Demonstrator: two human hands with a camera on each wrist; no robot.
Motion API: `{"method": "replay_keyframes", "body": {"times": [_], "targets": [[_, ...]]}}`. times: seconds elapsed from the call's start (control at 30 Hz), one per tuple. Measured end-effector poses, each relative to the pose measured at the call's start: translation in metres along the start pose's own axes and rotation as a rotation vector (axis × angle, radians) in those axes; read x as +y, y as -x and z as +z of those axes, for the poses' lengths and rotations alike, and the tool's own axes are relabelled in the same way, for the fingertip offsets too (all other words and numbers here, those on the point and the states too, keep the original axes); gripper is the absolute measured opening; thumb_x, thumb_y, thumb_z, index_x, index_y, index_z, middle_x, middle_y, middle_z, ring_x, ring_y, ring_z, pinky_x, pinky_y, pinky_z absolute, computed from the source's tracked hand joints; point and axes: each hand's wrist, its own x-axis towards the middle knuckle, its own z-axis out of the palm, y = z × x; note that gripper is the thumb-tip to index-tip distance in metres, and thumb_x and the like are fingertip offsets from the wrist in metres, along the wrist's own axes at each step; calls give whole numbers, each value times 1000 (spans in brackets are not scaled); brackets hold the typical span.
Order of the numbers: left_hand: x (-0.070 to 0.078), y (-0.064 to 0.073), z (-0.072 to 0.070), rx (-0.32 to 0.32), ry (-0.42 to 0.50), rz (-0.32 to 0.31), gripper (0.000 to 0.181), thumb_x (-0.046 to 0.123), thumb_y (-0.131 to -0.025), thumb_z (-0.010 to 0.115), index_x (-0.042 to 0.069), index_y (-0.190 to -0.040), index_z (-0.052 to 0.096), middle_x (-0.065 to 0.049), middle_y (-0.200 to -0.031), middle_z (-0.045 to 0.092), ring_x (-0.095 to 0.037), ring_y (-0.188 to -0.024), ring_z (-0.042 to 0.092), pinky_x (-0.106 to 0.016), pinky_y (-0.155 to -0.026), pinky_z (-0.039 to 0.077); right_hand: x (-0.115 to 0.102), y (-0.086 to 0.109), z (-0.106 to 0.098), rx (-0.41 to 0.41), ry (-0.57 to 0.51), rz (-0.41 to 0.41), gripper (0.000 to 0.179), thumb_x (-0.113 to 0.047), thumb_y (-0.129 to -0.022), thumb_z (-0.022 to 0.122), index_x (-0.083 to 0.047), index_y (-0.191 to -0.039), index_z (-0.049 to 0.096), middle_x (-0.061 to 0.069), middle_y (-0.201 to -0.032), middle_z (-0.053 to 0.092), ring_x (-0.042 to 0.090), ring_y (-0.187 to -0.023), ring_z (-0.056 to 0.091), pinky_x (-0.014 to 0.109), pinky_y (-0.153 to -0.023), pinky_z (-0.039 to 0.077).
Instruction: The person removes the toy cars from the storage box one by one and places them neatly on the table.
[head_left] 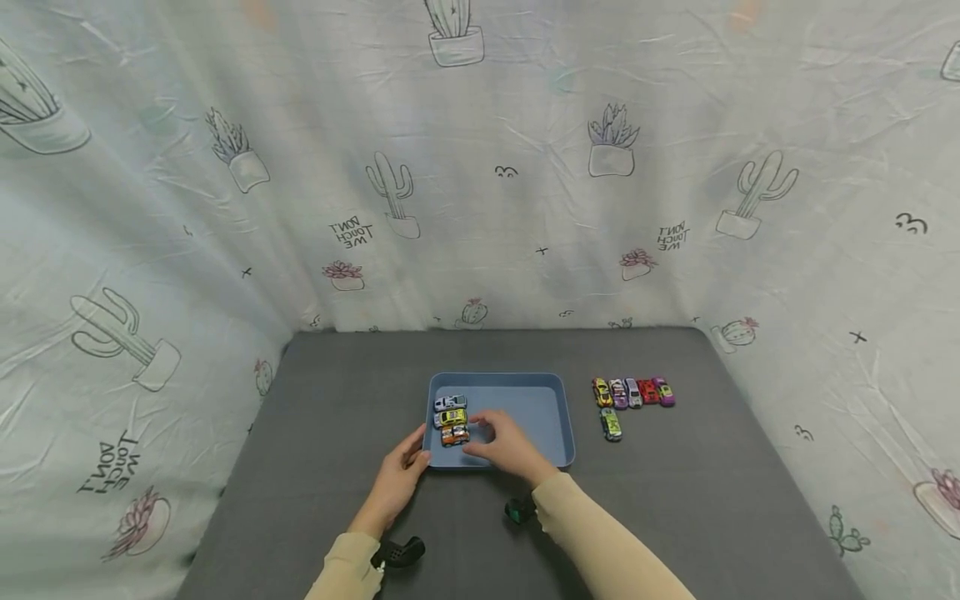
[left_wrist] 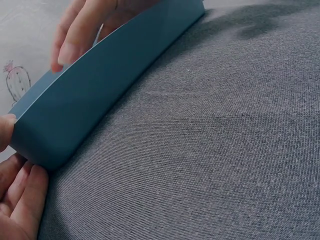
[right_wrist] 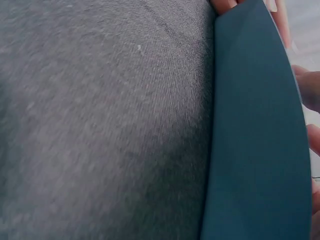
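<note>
Sitting in blue tray (head_left: 519, 402): yellow car (head_left: 452, 418), orange car (head_left: 455, 436).

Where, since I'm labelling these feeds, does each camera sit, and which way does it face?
Head: worn on the head, facing forward and down at the blue tray, toy cars and curtain; left hand, right hand and sleeves show.
Left wrist: on that wrist, facing the tray's outer wall; parts of both hands show.
Right wrist: on that wrist, along the tray's wall; parts of both hands show.
Both wrist views share the tray and grey surface.
</note>
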Motion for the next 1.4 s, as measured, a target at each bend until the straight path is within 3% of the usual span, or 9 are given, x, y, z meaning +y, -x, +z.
{"method": "replay_keyframes", "body": {"times": [0.1, 0.33, 0.6, 0.93, 1.1, 1.23, 1.4], "targets": [[0, -1, 0, -2, -2, 1, 53, 18, -100, 56, 23, -149, 39, -11, -147, 43, -29, -128, 46, -48, -103, 40, 2, -7, 3, -19, -36, 14, 50, -32, -84, 77, -11, -126, 61, 8, -115, 58, 19, -93, 53, 37, -72, 48], [0, -2, 0, -2, -6, 13, 52, 15, -100, 55, 23, -149, 39, -10, -147, 44, -30, -130, 45, -50, -104, 38, 4, -16, 7, -51, -128, 44, 45, -28, -87, 75, -8, -125, 60, 9, -123, 59, 27, -110, 55, 45, -89, 48], [-3, -1, 0, 4, 11, 16, 52, 15, -100, 56, 23, -149, 40, -10, -145, 46, -30, -128, 46, -51, -104, 37, 10, -16, 14, -42, -115, 53, 40, -24, -86, 76, -9, -120, 63, 8, -117, 58, 24, -100, 54, 41, -84, 47], [-1, -2, 1, 2, -3, 9, 53, 16, -100, 56, 22, -149, 39, -11, -145, 46, -29, -127, 47, -50, -104, 38, 8, -16, 17, 16, -23, -4, 38, -22, -82, 79, -7, -114, 67, 8, -110, 61, 23, -98, 55, 41, -85, 47], [0, -2, 0, 1, -9, -6, 52, 16, -100, 56, 25, -149, 40, -9, -145, 46, -29, -128, 46, -50, -105, 37, 6, -19, 19, 20, -7, 18, 38, -26, -82, 79, -9, -114, 67, 7, -110, 60, 22, -101, 54, 42, -87, 46], [-1, -1, -1, 1, -21, 0, 52, 17, -100, 56, 25, -149, 41, -9, -145, 46, -30, -129, 46, -51, -105, 37, 2, -20, 20, -9, -31, 44, 41, -30, -83, 78, -15, -120, 67, 6, -114, 61, 24, -106, 55, 49, -91, 44], [-1, -1, -2, -6, -12, 17, 52, 16, -100, 56, 24, -149, 41, -10, -145, 47, -31, -129, 46, -50, -104, 37, -4, -22, 21, -19, 12, 60, 40, -33, -84, 77, -22, -121, 68, 3, -113, 63, 23, -108, 56, 64, -97, 29]]}}
